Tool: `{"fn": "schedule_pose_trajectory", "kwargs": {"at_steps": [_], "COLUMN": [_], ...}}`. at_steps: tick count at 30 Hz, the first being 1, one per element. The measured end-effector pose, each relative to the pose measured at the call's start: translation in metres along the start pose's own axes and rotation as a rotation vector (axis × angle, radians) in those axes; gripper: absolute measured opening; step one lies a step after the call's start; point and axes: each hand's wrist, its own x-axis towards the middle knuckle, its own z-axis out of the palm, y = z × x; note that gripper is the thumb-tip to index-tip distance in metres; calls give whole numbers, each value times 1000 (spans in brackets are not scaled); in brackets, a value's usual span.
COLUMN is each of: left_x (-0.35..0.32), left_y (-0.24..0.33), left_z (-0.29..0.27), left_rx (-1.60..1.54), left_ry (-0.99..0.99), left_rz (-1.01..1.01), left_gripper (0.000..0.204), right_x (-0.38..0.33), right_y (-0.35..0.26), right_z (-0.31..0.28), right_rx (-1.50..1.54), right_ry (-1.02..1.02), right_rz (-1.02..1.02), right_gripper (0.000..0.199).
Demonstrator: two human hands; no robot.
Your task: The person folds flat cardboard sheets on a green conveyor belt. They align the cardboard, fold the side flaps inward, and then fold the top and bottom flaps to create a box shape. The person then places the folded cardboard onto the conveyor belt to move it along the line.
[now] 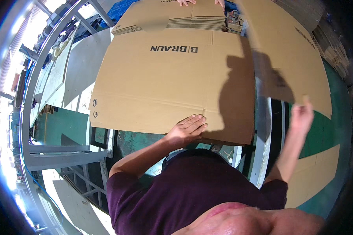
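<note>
Left hand lies flat, fingers together and stretched out, palm down on the near edge of a large flat brown corrugated cardboard sheet. It presses rather than grips; nothing is clamped in it. The sheet rests on a metal-framed worktop and carries dark printed lettering near its far edge and two small round marks at its left edge.

Right hand is raised off to the right, pinched closed on the lower edge of a second brown cardboard sheet, which hangs tilted in the air and throws a shadow across the right part of the flat sheet. The exact finger hold is blurred.

Beyond the flat sheet, a stack of folded brown cardboard blanks sits at the far end. Another person's fingertips rest on top of it, just inside the upper edge of the view. Green painted floor shows to the right, and pale boards lie to the left.

Judgement on handling: the lifted sheet is wide and floppy, held at one edge only, so it will likely sway. Keeping the left palm firm on the flat sheet should stop it from sliding. The raised sheet is best kept clear of the stack and of the co-worker's fingers.
</note>
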Motion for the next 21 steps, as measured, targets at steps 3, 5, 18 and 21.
{"fn": "schedule_pose_trajectory", "kwargs": {"at_steps": [3, 5, 18, 21], "left_x": [3, -6, -40, -75], "left_y": [-8, -4, -1, 3], "left_z": [6, -1, 20, 7], "left_rx": [26, -31, -271, -192], "left_ry": [46, -208, -259, -232], "left_rz": [70, -29, -272, -99], "left_gripper": [39, 36, 26, 18], "right_x": [-147, -201, -273, -269], "right_y": [106, 125, 212, 202], "right_z": [55, 78, 94, 104], "right_rx": [-430, -30, -98, -23], "right_ry": [-186, -322, -147, -376], "right_rz": [-63, 177, 452, 871], "right_gripper": [37, 46, 43, 51]}}
